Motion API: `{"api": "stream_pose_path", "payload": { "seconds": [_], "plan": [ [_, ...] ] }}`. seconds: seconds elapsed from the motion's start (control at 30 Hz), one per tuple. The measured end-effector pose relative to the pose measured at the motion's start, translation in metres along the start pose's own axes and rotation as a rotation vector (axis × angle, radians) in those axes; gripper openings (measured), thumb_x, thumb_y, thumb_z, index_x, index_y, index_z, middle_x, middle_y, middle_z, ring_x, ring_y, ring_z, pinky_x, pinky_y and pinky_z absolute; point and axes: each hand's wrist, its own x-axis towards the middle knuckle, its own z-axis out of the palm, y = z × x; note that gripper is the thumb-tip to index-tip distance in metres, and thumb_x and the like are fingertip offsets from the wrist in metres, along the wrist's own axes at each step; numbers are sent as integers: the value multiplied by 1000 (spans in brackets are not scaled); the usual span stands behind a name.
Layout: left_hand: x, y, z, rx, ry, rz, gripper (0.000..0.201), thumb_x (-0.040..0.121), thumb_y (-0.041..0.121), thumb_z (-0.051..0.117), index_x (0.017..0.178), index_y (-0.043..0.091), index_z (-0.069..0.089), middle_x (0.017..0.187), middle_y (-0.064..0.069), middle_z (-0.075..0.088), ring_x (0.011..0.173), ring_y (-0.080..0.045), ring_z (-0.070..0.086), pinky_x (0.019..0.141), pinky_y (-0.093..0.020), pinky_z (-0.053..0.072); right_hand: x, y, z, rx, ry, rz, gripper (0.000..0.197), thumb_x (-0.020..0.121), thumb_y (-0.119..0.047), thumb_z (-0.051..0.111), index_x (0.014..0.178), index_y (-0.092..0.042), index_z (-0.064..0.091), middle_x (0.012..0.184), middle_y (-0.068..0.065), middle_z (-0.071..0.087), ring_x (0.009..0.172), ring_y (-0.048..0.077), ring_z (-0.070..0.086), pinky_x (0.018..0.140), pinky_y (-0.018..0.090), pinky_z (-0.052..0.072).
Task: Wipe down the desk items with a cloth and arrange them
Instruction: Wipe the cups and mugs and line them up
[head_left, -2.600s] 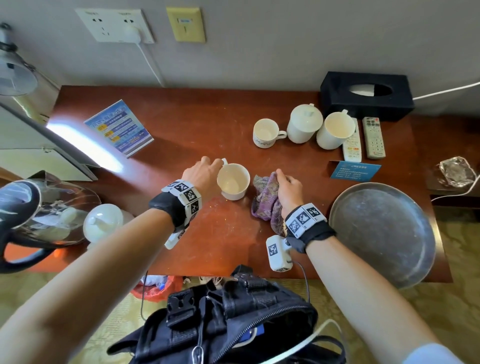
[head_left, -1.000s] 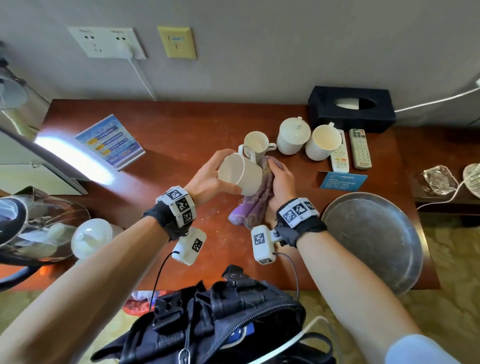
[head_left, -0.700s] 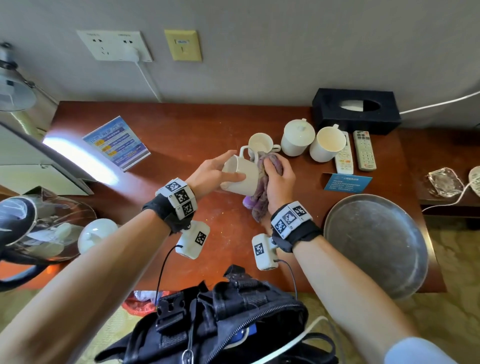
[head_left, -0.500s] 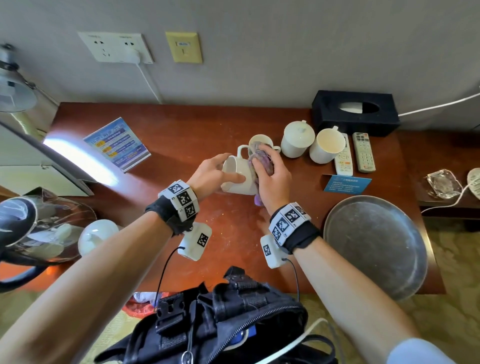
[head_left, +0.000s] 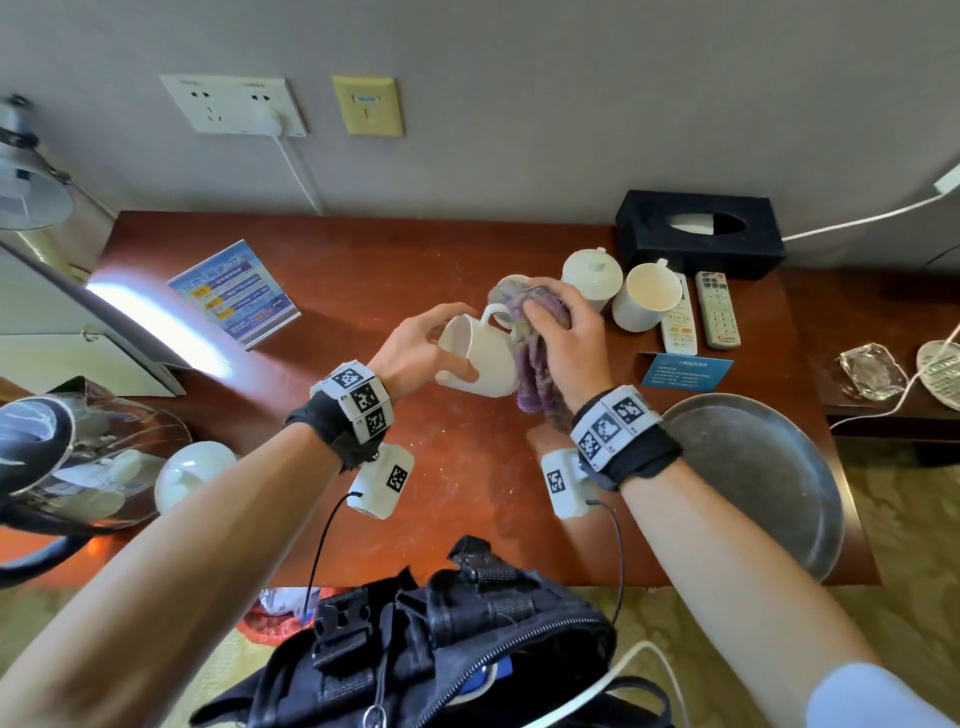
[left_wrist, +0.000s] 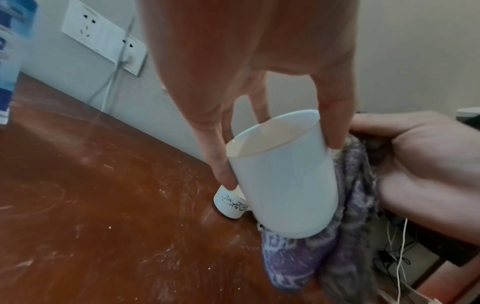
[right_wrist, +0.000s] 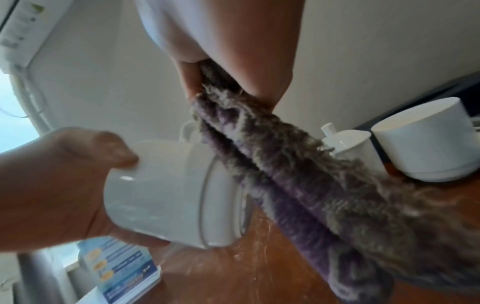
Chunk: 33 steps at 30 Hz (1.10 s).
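we see left hand gripping tilted mug mid-frame; right hand clutching purple cloth against its base.

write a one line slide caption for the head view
Left hand holds a white mug tilted above the desk while the right hand wipes its base with a purple cloth.

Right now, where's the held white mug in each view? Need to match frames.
Head: white mug at centre, tilted, in the left hand.
Left wrist: centre, mug under the fingers.
Right wrist: lower left, mug.
Shared landmark: purple cloth against the mug's base in all views.
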Motion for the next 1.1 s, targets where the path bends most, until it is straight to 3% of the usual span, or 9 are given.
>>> {"api": "stream_pose_path", "payload": {
  "seconds": [0.13, 0.27, 0.4, 0.6, 0.73, 0.8, 0.87, 0.97, 1.1],
  "plan": [
    [-2, 1, 3, 7, -6, -3, 85, 38, 36, 80, 121, 39, 63, 112, -4, 70, 107, -26, 64, 90, -50, 58, -14, 7, 15, -155, -52, -134, 29, 96, -18, 62, 124, -23, 62, 123, -10, 64, 112, -3, 57, 93, 8, 43],
    [-6, 1, 6, -6, 18, 20, 65, 39, 36, 82, 99, 55, 65, 110, -2, 72, 105, -26, 66, 87, -51, 58, -23, 20, 17, -92, 33, -50, 30, 97, -22, 60, 126, -30, 53, 119, -18, 59, 108, -13, 53, 91, 5, 40],
    [-5, -8, 13, -29, 45, -2, 63, 38, 36, 82, 95, 58, 65, 110, -2, 72, 105, -26, 66, 89, -51, 58, -36, 34, 13, -60, 49, 39, 32, 99, -22, 56, 131, -23, 52, 125, -11, 59, 116, 3, 55, 94, 15, 43],
    [1, -12, 27, -90, 84, -49, 80, 41, 35, 83, 120, 34, 66, 106, -7, 72, 100, -29, 68, 82, -50, 61, -53, 43, 9, -105, 96, 34, 36, 100, -19, 56, 136, -19, 54, 128, -8, 60, 120, 5, 55, 99, 13, 43],
    [5, -8, 33, -77, 50, -44, 92, 40, 39, 82, 129, 32, 63, 110, -7, 71, 101, -27, 68, 78, -43, 62, -53, 44, -2, -103, 110, 47, 32, 100, -21, 55, 131, -25, 54, 126, -12, 60, 115, 2, 55, 95, 8, 41],
    [3, -6, 37, -70, 11, -30, 93, 42, 39, 83, 131, 32, 62, 112, -5, 70, 103, -26, 67, 78, -42, 62, -44, 44, -6, -20, 165, 112, 24, 101, -22, 54, 125, -26, 55, 121, -10, 61, 110, 4, 57, 92, 12, 44],
    [1, -6, 41, -58, -13, -10, 88, 43, 38, 83, 128, 34, 63, 112, -4, 71, 105, -27, 66, 83, -46, 61, -31, 42, -9, 144, 237, 246, 20, 101, -18, 53, 119, -20, 60, 116, 0, 65, 107, 15, 61, 91, 25, 50],
    [1, -8, 41, -14, -10, 11, 88, 43, 39, 85, 129, 36, 62, 114, 1, 71, 108, -22, 65, 90, -48, 58, -19, 42, -10, 347, 234, 433, 15, 100, -12, 51, 102, -17, 65, 99, 7, 69, 92, 23, 64, 78, 33, 54],
    [3, -9, 39, 8, 44, 40, 88, 45, 37, 83, 130, 35, 62, 115, 2, 69, 108, -20, 63, 88, -38, 56, -14, 40, -7, 404, 205, 529, 16, 101, -17, 52, 111, -17, 65, 104, 8, 70, 92, 23, 67, 74, 33, 56]
  ]
}}
